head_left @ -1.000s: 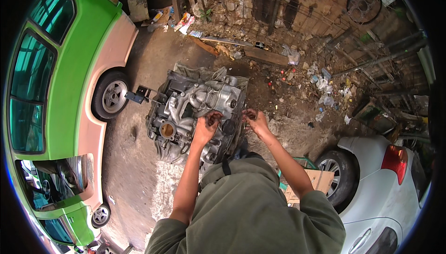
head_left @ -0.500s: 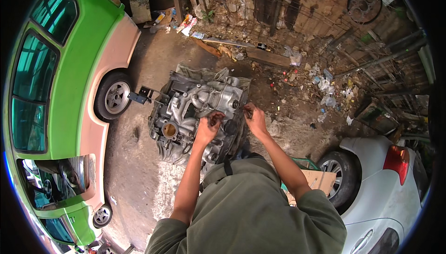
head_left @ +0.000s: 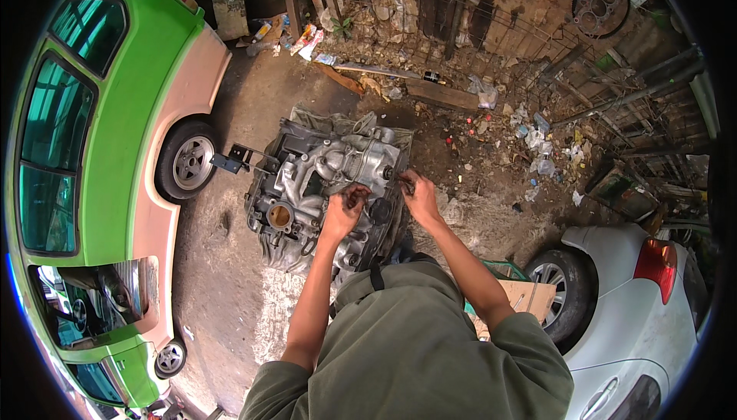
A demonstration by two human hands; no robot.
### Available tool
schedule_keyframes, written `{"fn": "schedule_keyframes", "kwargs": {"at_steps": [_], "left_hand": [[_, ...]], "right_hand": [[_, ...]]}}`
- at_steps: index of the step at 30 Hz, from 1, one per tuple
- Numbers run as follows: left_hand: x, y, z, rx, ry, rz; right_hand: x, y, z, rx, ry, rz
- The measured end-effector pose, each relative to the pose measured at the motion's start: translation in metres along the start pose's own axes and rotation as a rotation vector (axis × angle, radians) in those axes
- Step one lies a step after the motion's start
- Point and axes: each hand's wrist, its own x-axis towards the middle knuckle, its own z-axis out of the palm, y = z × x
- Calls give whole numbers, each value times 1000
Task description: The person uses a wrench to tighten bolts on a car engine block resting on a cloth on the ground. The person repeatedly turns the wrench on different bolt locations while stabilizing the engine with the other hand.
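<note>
A greasy metal engine (head_left: 307,174) with cast silver intake pipes and a round brass-coloured throttle opening (head_left: 279,216) sits in front of me. My left hand (head_left: 344,209) is over its lower middle, with darkened fingers curled; whatever they grip is hidden. My right hand (head_left: 418,197) is at the engine's right edge, beside a silver housing (head_left: 380,167), with blackened fingers bent together on something too small to make out. A black bracket (head_left: 230,159) sticks out from the engine's left side.
A green-and-pink van (head_left: 123,159) stands close on my left. A white car (head_left: 629,328) is at lower right, beside a board (head_left: 530,297) on a green frame. Scattered litter (head_left: 537,136), wooden planks (head_left: 441,94) and wire mesh (head_left: 484,13) lie along the back wall.
My right hand has risen slightly, and its fingers are more drawn together than a second ago. My left hand stays almost in place on the engine.
</note>
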Motion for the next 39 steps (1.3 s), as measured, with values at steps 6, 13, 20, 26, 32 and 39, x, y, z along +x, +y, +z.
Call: {"fn": "schedule_keyframes", "kwargs": {"at_steps": [6,13,20,26,32,39], "left_hand": [[0,1,0,0,0,-2],[1,-5,3,-38,27,9],[1,1,0,-32,-6,-58],[1,0,1,-41,3,-18],[1,-3,2,-70,9,-10],[0,-3,1,-51,12,-16]], "right_hand": [[-4,-10,-8,298,-233,355],[-13,-10,-24,855,-379,589],[-22,12,-12,694,-281,649],[-16,25,6,143,-42,258],[-9,5,3,47,17,179],[-4,1,3,-7,56,35]]}}
